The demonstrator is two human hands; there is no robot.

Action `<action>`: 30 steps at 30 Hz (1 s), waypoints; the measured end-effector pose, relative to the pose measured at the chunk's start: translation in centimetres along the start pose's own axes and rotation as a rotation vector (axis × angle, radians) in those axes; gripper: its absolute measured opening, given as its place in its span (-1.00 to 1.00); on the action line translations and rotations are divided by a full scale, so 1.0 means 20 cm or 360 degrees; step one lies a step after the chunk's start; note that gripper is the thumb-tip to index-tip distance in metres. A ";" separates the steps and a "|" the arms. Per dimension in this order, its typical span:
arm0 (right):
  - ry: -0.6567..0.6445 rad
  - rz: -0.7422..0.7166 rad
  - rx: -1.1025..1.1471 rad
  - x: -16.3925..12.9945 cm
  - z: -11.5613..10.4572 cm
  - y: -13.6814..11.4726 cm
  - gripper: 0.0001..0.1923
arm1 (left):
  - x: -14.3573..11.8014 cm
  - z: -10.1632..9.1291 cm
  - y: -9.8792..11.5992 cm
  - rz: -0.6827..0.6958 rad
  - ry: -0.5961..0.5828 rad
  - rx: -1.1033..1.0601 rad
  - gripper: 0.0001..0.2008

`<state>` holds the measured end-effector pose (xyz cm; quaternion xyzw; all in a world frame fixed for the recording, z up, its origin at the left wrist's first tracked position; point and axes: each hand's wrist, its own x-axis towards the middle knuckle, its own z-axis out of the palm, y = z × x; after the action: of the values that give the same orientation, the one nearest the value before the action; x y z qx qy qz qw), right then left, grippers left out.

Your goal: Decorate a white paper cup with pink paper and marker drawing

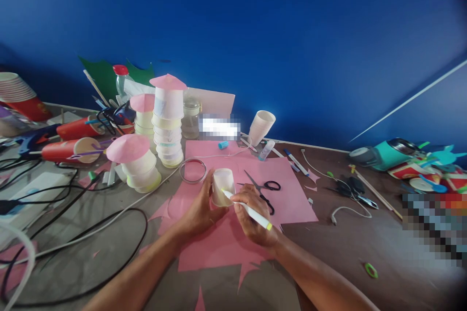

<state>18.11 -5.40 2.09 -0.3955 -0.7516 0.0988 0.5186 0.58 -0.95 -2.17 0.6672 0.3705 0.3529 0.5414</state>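
Gripping an upturned cup (222, 185) on pink paper (233, 233), left hand (200, 211); right hand (251, 218) fingers clasp a marker (248, 210) touching it.

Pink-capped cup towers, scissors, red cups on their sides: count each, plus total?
Pink-capped cup towers: 3
Black-handled scissors: 2
Red cups lying on their sides: 2
Total: 7

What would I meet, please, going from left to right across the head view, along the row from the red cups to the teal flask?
Red cups → pink-topped cup stack → clear ring → white cup in the left hand → black scissors → white cable → teal flask.
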 end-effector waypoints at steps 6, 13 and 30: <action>0.0015 0.0042 0.0086 -0.02 -0.02 0.00 -0.83 | 0.00 0.00 0.03 -0.0055 -0.0039 -0.0064 0.04; 0.0243 0.0322 0.0095 -0.06 0.00 0.05 -0.76 | 0.01 -0.01 0.09 -0.0100 -0.0025 -0.0035 0.04; 0.0296 0.0589 0.0170 -0.08 0.06 0.11 -0.73 | 0.02 -0.02 0.10 -0.0112 -0.0010 -0.0188 0.13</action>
<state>18.46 -4.74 -0.81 -0.5062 -0.6087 0.1952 0.5790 0.69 -0.62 -0.10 0.6218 0.3704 0.3528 0.5931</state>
